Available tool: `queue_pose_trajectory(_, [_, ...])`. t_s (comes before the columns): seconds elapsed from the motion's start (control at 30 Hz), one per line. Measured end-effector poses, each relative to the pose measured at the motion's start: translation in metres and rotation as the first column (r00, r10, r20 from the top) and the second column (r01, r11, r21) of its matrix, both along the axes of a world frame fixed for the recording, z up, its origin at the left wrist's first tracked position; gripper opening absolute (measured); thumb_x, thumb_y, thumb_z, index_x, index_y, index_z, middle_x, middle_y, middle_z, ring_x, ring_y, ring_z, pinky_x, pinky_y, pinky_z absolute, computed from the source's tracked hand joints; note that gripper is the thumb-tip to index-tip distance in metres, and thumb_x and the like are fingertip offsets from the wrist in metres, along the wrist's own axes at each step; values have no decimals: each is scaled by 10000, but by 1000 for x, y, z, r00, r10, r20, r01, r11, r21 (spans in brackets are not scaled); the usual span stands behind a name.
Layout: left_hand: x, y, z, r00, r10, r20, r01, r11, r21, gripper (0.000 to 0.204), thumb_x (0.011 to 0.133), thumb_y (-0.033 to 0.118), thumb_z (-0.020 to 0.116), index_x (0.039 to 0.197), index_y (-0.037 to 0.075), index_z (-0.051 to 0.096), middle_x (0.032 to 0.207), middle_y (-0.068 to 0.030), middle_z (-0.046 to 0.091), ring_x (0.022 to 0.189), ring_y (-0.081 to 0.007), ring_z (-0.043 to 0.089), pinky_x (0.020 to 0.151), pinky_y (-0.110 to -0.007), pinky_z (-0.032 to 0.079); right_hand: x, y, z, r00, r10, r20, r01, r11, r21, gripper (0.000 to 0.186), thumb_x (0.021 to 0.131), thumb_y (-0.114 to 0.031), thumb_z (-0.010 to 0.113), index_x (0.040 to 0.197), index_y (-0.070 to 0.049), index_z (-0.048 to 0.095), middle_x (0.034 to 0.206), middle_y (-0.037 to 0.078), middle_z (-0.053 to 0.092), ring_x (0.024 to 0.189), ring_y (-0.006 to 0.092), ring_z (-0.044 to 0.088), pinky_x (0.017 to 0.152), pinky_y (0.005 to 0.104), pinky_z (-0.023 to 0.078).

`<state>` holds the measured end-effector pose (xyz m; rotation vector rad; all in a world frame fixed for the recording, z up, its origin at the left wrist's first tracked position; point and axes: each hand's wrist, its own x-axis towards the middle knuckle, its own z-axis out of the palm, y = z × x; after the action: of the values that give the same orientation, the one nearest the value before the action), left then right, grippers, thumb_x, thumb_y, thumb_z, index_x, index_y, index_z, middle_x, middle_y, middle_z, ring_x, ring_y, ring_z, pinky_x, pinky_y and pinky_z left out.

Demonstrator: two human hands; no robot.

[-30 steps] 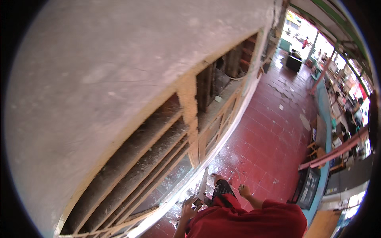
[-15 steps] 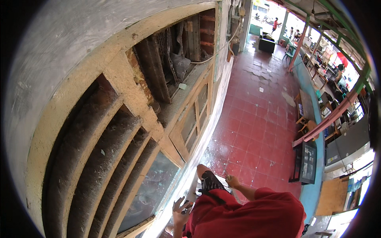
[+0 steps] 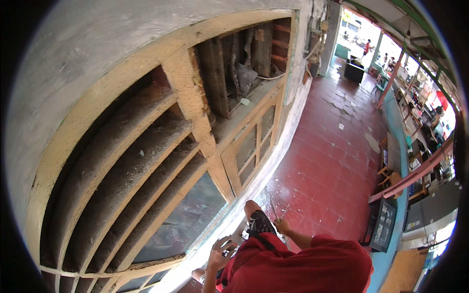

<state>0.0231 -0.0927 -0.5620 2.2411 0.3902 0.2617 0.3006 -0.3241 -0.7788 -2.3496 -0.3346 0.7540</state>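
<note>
My left hand is low beside the wall, its fingers apart and slightly curled. A small dark patch shows just under those fingers; I cannot make out what it is. My right hand is closed in front of my body around a thin, stick-like tool, too small to name, that points up and away over the floor. To my left is a wooden wall frame with flaking cream paint. Its dusty slats sit above a dull glass pane.
A recess in the frame holds old boards, a grey scrap and a cable. Red floor tiles, cracked farther off, run toward a bright opening. On the right stand a low blue wall, a pink post and a glass-fronted cabinet. People are far off.
My view has turned, so the wall frame and floor sit farther right and more lower slats show. My left hand has shifted slightly up and left; the right still grips the thin tool.
</note>
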Motion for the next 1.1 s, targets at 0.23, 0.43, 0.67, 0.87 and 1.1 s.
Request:
queue_pose_trajectory(0.23, [-1, -5, -8, 989, 71, 130, -55, 990, -126, 440, 799, 160, 798, 1201, 66, 645, 1401, -189, 534, 1304, -362, 503, 1070, -464, 432, 13, 19, 16, 944, 271, 190, -269, 963, -36, 353, 874, -365, 608, 1016, -48, 668, 983, 219, 686, 983, 435, 642, 868, 512, 504])
queue_pose_trajectory(0.43, [0, 5, -3, 998, -59, -2, 56, 961, -272, 404, 850, 195, 758, 1235, 133, 650, 1461, -156, 482, 1307, -346, 500, 1065, -419, 442, 38, 9, -25, 994, -108, -13, 109, 990, 86, 285, 861, -301, 647, 982, -44, 668, 805, 140, 662, 755, 311, 644, 677, 434, 508])
queue_pose_trajectory(0.67, [-8, 3, -18, 996, -20, 86, 46, 949, -313, 489, 920, 276, 681, 1363, 103, 566, 1502, -163, 431, 1359, -371, 432, 1117, -443, 374, 44, 22, 40, 987, -120, -109, 137, 977, 166, 132, 911, -186, 625, 889, -57, 614, 646, 36, 587, 482, 138, 577, 403, 311, 484])
queue_pose_trajectory(0.87, [-4, 2, -4, 982, -5, 186, 65, 946, -318, 480, 980, 284, 599, 1403, 74, 514, 1492, -174, 446, 1367, -362, 430, 1138, -447, 341, 20, 64, 99, 1000, 23, -12, -18, 961, 277, 229, 928, -242, 578, 862, -23, 558, 642, 73, 616, 515, 167, 607, 453, 348, 488])
queue_pose_trajectory(1.1, [-7, -4, 2, 988, 61, 144, -31, 979, -202, 527, 990, 339, 571, 1433, 73, 468, 1465, -178, 474, 1348, -369, 446, 1125, -466, 367, 6, 101, 96, 956, 162, 244, -270, 810, 521, 255, 944, -195, 598, 780, -24, 503, 546, 53, 554, 448, 150, 563, 428, 323, 419])
